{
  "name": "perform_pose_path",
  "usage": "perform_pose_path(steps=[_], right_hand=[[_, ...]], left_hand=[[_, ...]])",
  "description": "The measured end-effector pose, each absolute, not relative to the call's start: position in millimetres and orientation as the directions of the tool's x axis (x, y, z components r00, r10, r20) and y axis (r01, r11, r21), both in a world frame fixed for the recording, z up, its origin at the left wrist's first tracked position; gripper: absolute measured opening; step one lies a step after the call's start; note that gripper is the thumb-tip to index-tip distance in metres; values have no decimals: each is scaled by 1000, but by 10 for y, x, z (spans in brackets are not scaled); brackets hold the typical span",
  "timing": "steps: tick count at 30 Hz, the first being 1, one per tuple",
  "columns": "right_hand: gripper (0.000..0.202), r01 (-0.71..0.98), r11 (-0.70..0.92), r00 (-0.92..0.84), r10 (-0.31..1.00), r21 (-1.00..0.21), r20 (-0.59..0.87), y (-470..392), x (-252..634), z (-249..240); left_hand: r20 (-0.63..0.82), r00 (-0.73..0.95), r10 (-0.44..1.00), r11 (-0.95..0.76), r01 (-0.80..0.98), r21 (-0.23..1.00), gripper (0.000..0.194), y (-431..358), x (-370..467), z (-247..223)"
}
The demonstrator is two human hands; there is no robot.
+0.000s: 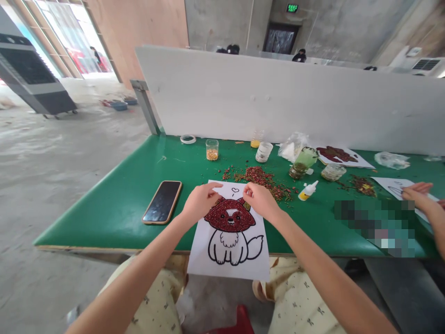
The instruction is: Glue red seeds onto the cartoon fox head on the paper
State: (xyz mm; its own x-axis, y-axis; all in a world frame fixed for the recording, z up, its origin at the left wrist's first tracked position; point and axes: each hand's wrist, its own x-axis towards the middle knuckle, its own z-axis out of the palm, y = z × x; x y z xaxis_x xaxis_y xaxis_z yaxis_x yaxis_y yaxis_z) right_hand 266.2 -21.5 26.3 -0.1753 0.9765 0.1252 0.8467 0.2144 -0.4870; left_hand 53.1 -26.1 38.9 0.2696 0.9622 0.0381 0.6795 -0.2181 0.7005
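Observation:
A white sheet [201,260] with a fox-like drawing lies on the green table, its lower part past the front edge. Dark red beans [229,222] cover the drawn head, with green ones at an ear; the body is bare outline. My left hand [202,199] is at the sheet's upper left, fingers curled together; what they hold, if anything, is hidden. At the upper right, by the green-filled ear, the fingers of my right hand [257,198] are pinched, their contents too small to make out. Loose red and green beans [260,178] lie just behind the sheet.
A phone [162,202] lies left of the sheet. Behind stand a cup of yellow grains [212,150] and a white jar [264,152]. To the right are a glue bottle [308,190], a tilted green-topped jar [303,163] and another person's hand [419,192]. A white partition [278,102] backs the table.

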Motion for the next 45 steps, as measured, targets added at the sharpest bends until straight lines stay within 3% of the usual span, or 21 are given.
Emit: perform_pose_path(steps=[4,8,11,15,17,23,29,45], right_hand=[[9,830,128,-72,990,-543,124,-268,2777,182],[10,811,102,-52,993,-576,102,-303,2966,72],[10,838,121,-93,992,-532,80,-304,3077,49],[11,855,176,-187,982,-487,25,-279,3138,84],[12,863,210,-213,976,-459,47,-272,3103,87],[15,853,323,-315,945,-411,89,-236,2917,1],[11,901,250,-232,968,-354,92,-167,2992,-32],[10,918,237,-237,971,-319,40,-149,3059,-86]], left_hand=[[63,130,990,-133,648,750,36,-110,620,311],[110,139,984,-177,715,676,28,-140,602,163],[129,226,966,-259,790,556,29,-160,510,89],[133,372,919,-394,886,245,38,-70,361,86],[119,379,918,-395,901,178,41,-20,304,112],[106,308,945,-325,914,244,41,48,290,143],[69,390,918,-394,885,249,39,111,290,79],[67,374,925,-379,893,244,37,130,274,79]])
